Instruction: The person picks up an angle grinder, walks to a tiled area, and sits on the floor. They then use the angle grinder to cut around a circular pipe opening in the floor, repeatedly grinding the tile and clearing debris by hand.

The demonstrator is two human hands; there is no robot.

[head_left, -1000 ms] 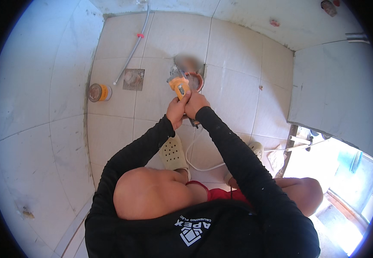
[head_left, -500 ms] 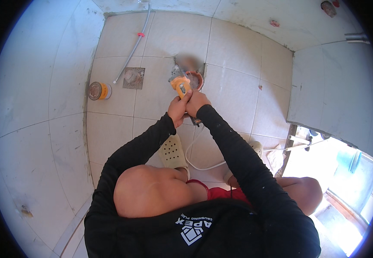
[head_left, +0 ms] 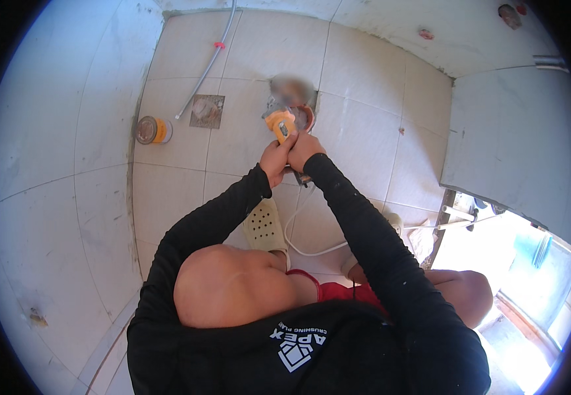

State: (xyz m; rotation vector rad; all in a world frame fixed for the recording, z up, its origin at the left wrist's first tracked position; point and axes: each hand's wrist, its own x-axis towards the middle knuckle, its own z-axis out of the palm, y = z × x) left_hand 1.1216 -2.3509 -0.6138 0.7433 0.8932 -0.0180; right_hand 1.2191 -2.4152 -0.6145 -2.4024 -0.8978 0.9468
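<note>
Both my hands are wrapped round a yellow and black angle grinder (head_left: 281,124). My left hand (head_left: 274,160) grips it from the left side, and my right hand (head_left: 305,149) closes over its body from the right. The grinder's head is at the near edge of a rough opening cut in the floor tiles. An orange-brown pipe end (head_left: 309,117) sits in that opening, just right of the tool. A blurred patch hides the far part of the opening. From the grinder's rear a white power cord (head_left: 308,253) loops toward my feet.
A tin can (head_left: 154,130) lies on its side by the left wall. Beside it are a square tile cutout (head_left: 206,111) and a grey flexible hose (head_left: 207,70). My clog (head_left: 264,226) stands below the hands. White pipes (head_left: 458,212) lie near the bright doorway at right.
The whole view has shifted slightly. My hands and the grinder stay at the opening's near edge, with the grip unchanged.
</note>
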